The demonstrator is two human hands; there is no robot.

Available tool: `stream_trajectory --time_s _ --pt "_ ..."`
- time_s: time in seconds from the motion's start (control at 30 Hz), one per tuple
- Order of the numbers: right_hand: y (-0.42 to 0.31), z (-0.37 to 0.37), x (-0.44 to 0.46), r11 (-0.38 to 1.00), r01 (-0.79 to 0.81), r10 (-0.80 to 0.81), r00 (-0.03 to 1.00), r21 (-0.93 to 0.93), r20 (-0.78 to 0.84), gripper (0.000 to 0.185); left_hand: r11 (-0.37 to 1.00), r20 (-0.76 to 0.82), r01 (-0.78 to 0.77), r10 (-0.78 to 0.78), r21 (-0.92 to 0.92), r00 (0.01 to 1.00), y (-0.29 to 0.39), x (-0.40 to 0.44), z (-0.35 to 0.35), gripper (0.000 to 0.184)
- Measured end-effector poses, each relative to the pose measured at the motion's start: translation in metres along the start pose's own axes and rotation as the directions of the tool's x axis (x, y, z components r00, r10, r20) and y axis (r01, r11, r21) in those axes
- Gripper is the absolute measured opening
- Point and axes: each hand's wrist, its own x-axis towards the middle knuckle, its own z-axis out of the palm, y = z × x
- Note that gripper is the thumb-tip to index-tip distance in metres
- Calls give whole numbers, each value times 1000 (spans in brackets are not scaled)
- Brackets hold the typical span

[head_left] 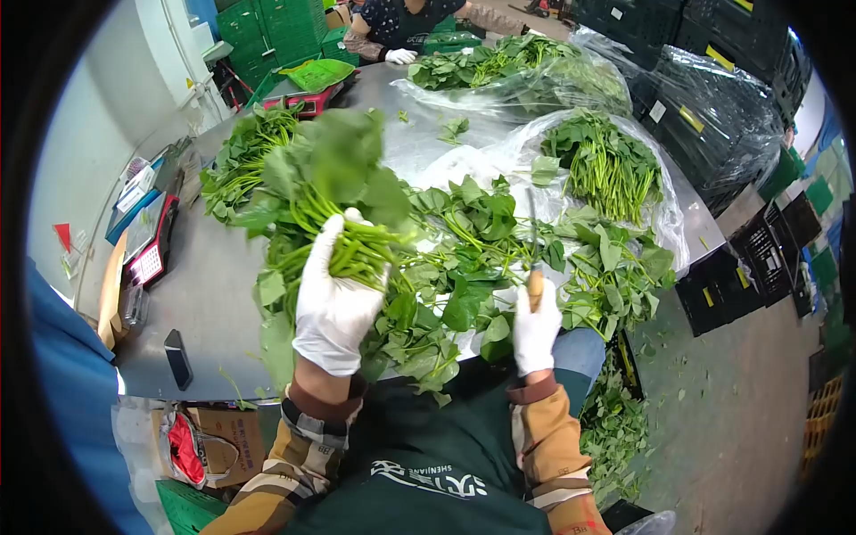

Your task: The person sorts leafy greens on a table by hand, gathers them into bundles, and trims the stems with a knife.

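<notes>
My left hand (332, 312), in a white glove, is wrapped round the stems of a bunch of leafy greens (358, 251). The bunch's leaves point away from me and are partly blurred; its stem ends face right, toward the knife side. My gloved right hand (537, 332) grips the wooden handle of a knife (535, 283), whose thin blade points up and away. Loose leafy stems (464, 299) lie on the table between and beyond both hands. Another pile of greens (254, 160) rests behind the held bunch, at the left.
Bundled greens (611, 169) lie on clear plastic at the right of the metal table (209, 312). A phone (177, 359) and red scales (153, 241) are at the left. Across the table is a co-worker (410, 27). Black crates (713, 116) stand right; fallen leaves (615, 437) lie below.
</notes>
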Motion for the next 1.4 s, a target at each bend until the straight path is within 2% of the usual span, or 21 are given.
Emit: stream_trajectory --time_s 0.1,0.17,0.23,0.27,0.37,0.43,0.5,0.6,0.7,0.73,0.77,0.8,0.83,0.9,0.97,1.0,1.1,1.13,1.23,1.37,1.4 --pt "16 -14 34 991 -52 54 999 -119 8 36 1000 -12 -16 16 21 1000 18 -1 -7 15" --pt "34 -20 53 944 -15 31 999 -330 42 46 1000 -61 -7 8 14 998 21 -7 -10 15" --pt "27 -21 65 717 32 36 996 -696 83 51 999 -99 -3 8 49 995 24 -12 -17 14" --pt "24 -17 65 712 130 -166 986 -690 14 47 999 -120 -1 7 54 993 24 -13 -21 14" --pt "7 3 69 826 430 -444 895 -366 49 33 999 -138 22 -18 33 990 26 -12 -30 14" --pt "-8 28 69 894 432 -412 897 -116 162 15 998 -135 53 -49 26 990 26 -13 -31 14" --pt "-4 57 69 869 470 -428 871 -154 243 13 997 -127 69 -65 29 990 27 -15 -30 14" --pt "1 86 73 797 488 -389 866 -356 315 16 998 -129 57 -52 37 990 29 -19 -26 14" --pt "-2 93 83 783 430 -210 863 -449 459 18 997 -120 65 -60 37 991 35 -22 -30 14" --pt "-3 90 89 853 367 -157 858 -372 488 18 997 -135 79 -76 20 988 38 -23 -31 14" --pt "5 93 94 901 350 -219 876 -255 430 19 997 -137 74 -69 25 988 40 -23 -32 14" --pt "-13 83 96 993 105 -117 891 53 439 21 997 -142 70 -65 30 988 42 -23 -35 14" --pt "-30 70 98 924 -166 -20 878 343 479 24 997 -146 69 -63 35 987 43 -23 -37 14" --pt "-39 53 102 649 -348 87 917 677 388 18 996 -146 81 -76 31 986 44 -22 -40 14" --pt "-17 45 108 811 -358 165 899 463 406 20 997 -164 77 -72 25 984 41 -21 -42 15" --pt "17 49 118 964 -240 171 888 112 427 19 997 -181 67 -61 27 982 38 -21 -42 15" --pt "2 26 101 924 -250 109 897 289 428 18 996 -182 44 -30 76 983 33 -16 -45 16" --pt "-21 19 91 849 -337 151 893 406 424 18 994 -194 29 -7 108 981 30 -17 -46 16" --pt "-25 16 83 847 -280 66 898 451 434 19 984 -157 4 24 178 987 24 -21 -40 15" --pt "-28 19 80 881 -108 -2 973 460 232 18 975 -90 -9 30 223 995 27 -24 -38 16" --pt "-37 10 84 919 -146 86 981 367 174 17 978 -101 -10 32 209 994 30 -26 -35 14"
